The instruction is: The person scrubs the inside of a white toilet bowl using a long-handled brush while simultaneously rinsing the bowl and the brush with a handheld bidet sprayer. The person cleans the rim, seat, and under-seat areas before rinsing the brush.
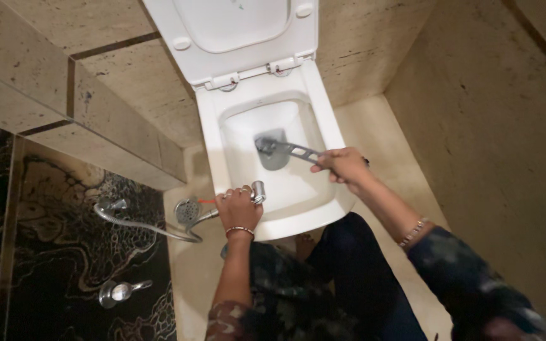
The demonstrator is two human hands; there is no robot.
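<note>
Toilet brush inside bowl; wall hose alongside.

Didn't spot a single package, label, sign or screen anywhere in this shot, left or right, near or far. Nothing boxed, nothing stuck on, nothing lit up.
</note>
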